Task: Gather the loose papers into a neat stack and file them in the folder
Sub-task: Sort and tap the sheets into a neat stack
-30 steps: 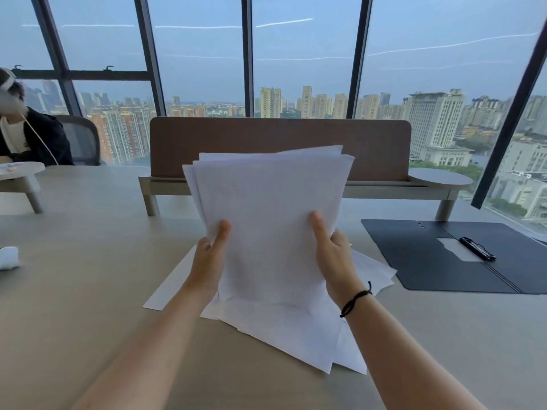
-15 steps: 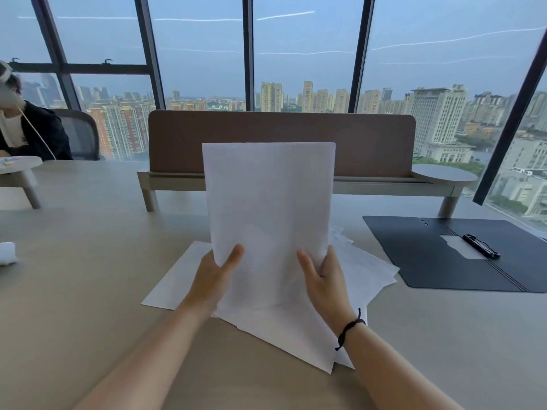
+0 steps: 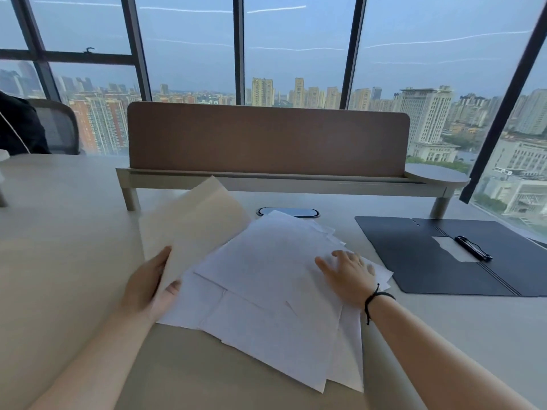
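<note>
A big pale table [image 3: 74, 232] sits in front of tall windows that look out on a city. At the far left a dark sleeve [image 3: 17, 128] and a grey chair [image 3: 59, 128] peek in. A brown screen [image 3: 266, 140] stands on a low shelf across the back of the table.

The left hand [image 3: 148, 284] grips a held bunch of sheets [image 3: 192, 226] by its bottom corner, thumb on one side and fingers curled under. The bunch is tipped up and leans away to the left, off the table. It looks blurry. I think the hand keeps these apart because they are already picked up, and the rest are not.

Next come the loose papers [image 3: 266, 306]. They lie flat in a messy fan in the middle of the table, with corners poking out every way. They are not a neat pile yet. Just behind them is a small dark oval cover [image 3: 288, 212] set in the table.

The right hand [image 3: 349, 273] lies flat on the right side of the loose papers. Its fingers are spread and mostly straight. It presses down and holds nothing. I think it is there to stop the sheets sliding, or to pull them together. A black band [image 3: 374, 300] is on that wrist.

Far right, the dark folder [image 3: 414, 261] lies open and flat, near the papers but not touching them. A black clip [image 3: 473, 247] sits at its middle. No papers are filed in it yet.
</note>
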Tool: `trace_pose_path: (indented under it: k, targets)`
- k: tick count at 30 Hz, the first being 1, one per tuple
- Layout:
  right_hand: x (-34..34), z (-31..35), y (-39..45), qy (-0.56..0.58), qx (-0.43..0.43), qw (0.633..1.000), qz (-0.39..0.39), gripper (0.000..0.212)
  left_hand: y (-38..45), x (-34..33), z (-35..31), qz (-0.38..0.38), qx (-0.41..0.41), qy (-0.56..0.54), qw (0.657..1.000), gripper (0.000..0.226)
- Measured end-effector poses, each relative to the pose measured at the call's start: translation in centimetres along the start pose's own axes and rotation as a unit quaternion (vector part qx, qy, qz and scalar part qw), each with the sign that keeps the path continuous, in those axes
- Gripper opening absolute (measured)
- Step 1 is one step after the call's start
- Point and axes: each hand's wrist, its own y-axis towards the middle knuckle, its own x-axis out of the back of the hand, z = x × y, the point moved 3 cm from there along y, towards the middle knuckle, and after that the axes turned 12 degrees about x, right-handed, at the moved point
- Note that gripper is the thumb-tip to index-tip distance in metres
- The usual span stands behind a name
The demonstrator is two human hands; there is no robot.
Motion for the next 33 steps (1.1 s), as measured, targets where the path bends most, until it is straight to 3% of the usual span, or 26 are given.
trace_pose_path:
  k: [6,8,12,16,20,24,27,29,33]
  targets:
    - [-0.7,-0.8,1.2,-0.106,-0.023,0.992,0.057,0.108,1.4,0.9,0.2,0.036,0.031,-0.078,0.996,0.031]
    - [-1.6,0.9,0.4,-0.104,-0.005,0.993,0.063,0.112,1.7,0.7,0.3,0.041,0.032,-0.088,0.995,0.035]
    - [-3.2,3.7,-1.1,-0.098,0.048,0.991,0.082,0.115,2.4,0.2,0.8,0.035,0.044,-0.074,0.996,0.019]
    - [-3.8,3.8,-1.6,-0.100,0.070,0.989,0.082,0.112,2.1,-0.7,1.2,0.043,0.048,-0.041,0.997,0.018]
    - [-3.0,3.5,-1.9,-0.072,0.079,0.992,0.070,0.105,1.9,-0.6,0.4,0.032,0.015,0.077,0.996,0.025]
    - [-0.3,1.9,-0.7,-0.059,-0.012,0.998,0.032,0.114,1.9,0.3,-1.5,-0.056,-0.050,0.221,0.972,0.021]
    - [1.4,1.9,0.5,-0.059,-0.030,0.997,0.051,0.092,1.8,0.3,-1.9,-0.060,-0.062,0.260,0.962,0.019]
    - [2.2,2.3,0.9,0.013,-0.039,0.998,0.053,0.071,1.4,0.1,-1.7,-0.051,-0.049,0.246,0.967,0.021]
    - [1.6,2.0,1.8,0.157,-0.068,0.981,0.095,0.054,0.2,-0.4,-1.9,-0.024,-0.026,0.198,0.979,0.027]
